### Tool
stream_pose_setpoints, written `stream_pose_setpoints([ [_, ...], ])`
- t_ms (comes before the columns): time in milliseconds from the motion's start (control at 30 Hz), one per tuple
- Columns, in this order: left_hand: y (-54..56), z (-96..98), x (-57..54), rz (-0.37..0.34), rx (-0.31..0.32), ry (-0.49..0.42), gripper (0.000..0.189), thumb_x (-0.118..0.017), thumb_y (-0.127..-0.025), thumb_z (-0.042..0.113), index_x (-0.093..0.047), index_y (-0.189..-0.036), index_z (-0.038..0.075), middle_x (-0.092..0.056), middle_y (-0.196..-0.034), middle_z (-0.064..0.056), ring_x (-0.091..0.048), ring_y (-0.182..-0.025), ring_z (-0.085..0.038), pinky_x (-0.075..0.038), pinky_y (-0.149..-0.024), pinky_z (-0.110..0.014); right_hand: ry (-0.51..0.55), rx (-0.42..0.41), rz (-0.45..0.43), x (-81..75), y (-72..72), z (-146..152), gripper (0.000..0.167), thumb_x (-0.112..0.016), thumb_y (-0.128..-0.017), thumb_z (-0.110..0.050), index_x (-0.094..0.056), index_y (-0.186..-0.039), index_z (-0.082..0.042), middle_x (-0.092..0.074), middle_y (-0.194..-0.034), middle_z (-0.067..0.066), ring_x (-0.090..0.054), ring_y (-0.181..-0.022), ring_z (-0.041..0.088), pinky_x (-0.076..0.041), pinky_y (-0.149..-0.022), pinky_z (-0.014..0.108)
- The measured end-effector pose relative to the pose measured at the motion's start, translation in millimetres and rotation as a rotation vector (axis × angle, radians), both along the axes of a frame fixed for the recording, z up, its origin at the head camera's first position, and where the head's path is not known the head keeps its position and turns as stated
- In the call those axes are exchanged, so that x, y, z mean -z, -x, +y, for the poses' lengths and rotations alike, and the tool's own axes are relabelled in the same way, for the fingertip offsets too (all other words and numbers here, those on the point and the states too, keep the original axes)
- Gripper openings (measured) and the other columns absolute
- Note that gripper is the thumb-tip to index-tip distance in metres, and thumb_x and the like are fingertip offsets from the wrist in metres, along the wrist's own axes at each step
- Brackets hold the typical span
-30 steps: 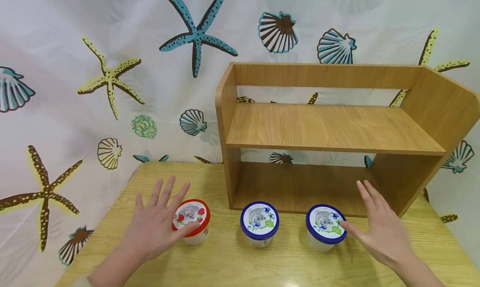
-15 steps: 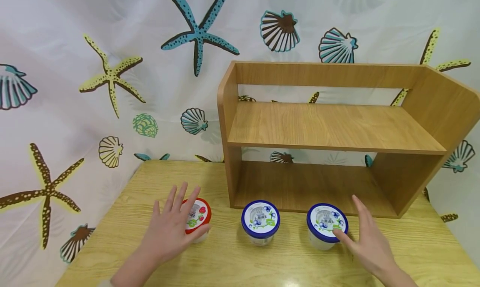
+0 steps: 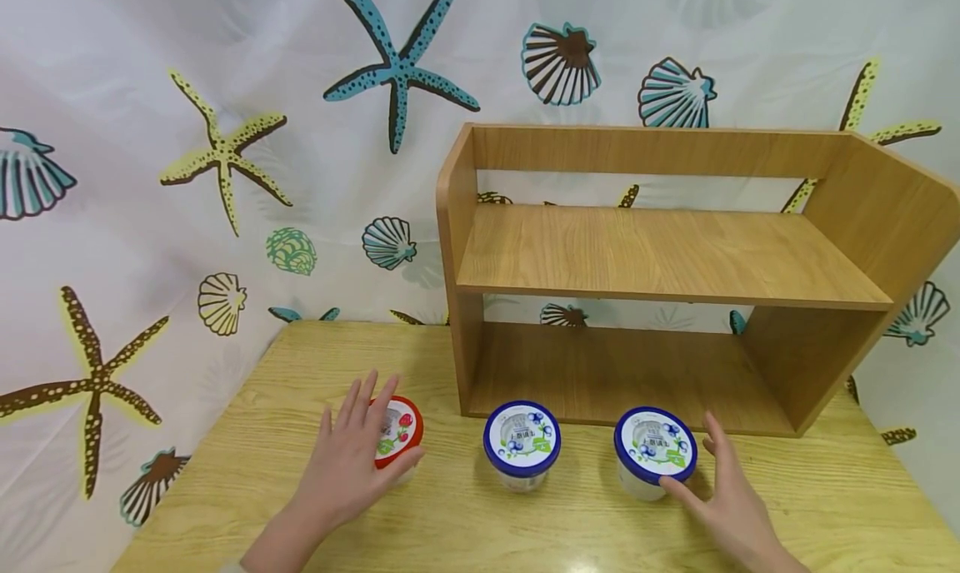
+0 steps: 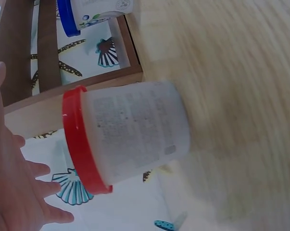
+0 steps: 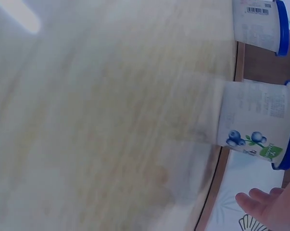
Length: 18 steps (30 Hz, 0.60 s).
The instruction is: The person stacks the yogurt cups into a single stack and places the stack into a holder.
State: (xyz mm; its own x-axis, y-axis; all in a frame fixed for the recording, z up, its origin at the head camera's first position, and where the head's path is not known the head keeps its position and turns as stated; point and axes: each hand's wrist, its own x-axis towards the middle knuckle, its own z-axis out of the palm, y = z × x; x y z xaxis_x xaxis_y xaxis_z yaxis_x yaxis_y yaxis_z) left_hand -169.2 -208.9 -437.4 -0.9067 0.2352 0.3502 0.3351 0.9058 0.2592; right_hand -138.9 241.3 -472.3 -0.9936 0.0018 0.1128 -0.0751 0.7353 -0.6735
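A white tub with a red, strawberry-printed lid stands upright on the table at the left. My left hand hovers over its left side, fingers spread and straight, hiding part of the lid; in the left wrist view the hand is apart from the tub. Two matching tubs have blue lids printed with blueberries: a middle one and a right one. Around the right tub's right side my right hand is spread, thumb near the lid's front edge. Whether the thumb touches it I cannot tell.
Behind the tubs stands a two-level wooden shelf, its lower board just beyond the blue-lidded tubs. A white curtain with starfish and shells hangs behind the light wooden table.
My left hand has moved right and slightly down, covering more of the red lid. The right hand has come down and left, closer beside the right blue-lidded tub. The tubs have stayed in place.
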Motion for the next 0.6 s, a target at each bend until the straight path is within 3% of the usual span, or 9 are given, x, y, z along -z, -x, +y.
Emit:
stream_pose_setpoints([
  [333,4.6,-16.1,12.0,-0.009,0.002,-0.156,0.096,-0.069,-0.084,0.051,-0.014,-0.156,0.018,-0.021,-0.157,-0.017,-0.022,-0.140,-0.039,-0.020,-0.101,-0.071,0.064,0.015,-0.084,7.9,0.6,-2.5,0.105,-0.066,-0.088,-0.052,0.001,-0.153,-0.005,-0.013,-0.156,0.026,-0.030,-0.134,0.049,-0.032,-0.097,0.069],
  [600,7.7,-29.4,18.7,-0.110,0.025,-0.317,0.097,-0.073,-0.084,0.048,-0.016,-0.156,0.016,-0.023,-0.157,-0.016,-0.025,-0.139,-0.040,-0.027,-0.105,-0.064,0.145,0.006,-0.022,12.8,1.0,-3.8,0.089,-0.066,-0.092,-0.042,-0.010,-0.149,-0.002,-0.022,-0.152,0.027,-0.037,-0.128,0.051,-0.039,-0.096,0.064],
])
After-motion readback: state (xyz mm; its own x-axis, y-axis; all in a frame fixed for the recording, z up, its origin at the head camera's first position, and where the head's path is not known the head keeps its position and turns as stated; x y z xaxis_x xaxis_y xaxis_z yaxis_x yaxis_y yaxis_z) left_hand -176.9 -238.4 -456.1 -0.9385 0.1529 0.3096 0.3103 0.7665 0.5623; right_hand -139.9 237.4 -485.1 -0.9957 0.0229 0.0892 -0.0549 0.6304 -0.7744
